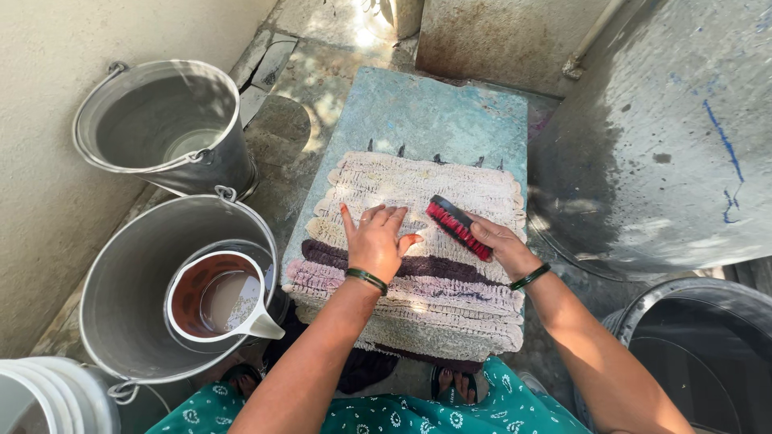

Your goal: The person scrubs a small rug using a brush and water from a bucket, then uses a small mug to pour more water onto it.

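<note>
- Head view looks straight down on a striped tufted mat [418,257] spread over a pale blue stone slab [434,112] that serves as the worktop.
- Left hand [376,241] lies flat on the mat with fingers spread, pressing it down and gripping nothing.
- Right hand [503,245] is closed around the back of a scrubbing brush [457,225] with red bristles, tilted so the bristles meet the mat just beside the left fingertips.
- The mat's near edge hangs over the front of the slab, above the person's feet.
- To the left stand two metal buckets: the far one [165,128] holds a little water, the near one [133,281] has a white jug [221,301] of murky water resting in it (its spout points toward the mat).
- A white tub [48,398] sits at the bottom left corner, a large grey drum [667,137] at the right, and a dark basin [708,354] below it.
- Risks, as I judge them: the brush could scrape the left fingertips, since the two are so close; the overhanging mat could slide off the slab if the flat hand eases up; an elbow could tip the jug.
</note>
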